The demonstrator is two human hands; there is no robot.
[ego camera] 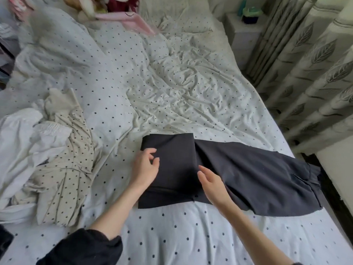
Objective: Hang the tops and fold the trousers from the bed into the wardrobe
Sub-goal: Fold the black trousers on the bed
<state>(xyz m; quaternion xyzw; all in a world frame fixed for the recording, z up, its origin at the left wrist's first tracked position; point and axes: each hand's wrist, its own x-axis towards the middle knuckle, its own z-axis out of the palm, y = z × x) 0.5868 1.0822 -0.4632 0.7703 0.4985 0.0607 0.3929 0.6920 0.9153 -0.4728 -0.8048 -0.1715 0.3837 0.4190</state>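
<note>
One polka-dot bed [172, 236], leaf-patterned curtains [315, 73]

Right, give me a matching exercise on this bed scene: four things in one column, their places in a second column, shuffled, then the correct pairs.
Things
1. dark trousers
2. pink hanger
3. polka-dot garment
4. leaf-pattern curtains

Places
A. far end of the bed, near the pillows
B. crumpled on the left side of the bed
C. beyond the bed's right edge
D. near edge of the bed, partly folded, under both hands, left hand and right hand

Pairs: 1-D, 2-A, 3-B, 4-C
</note>
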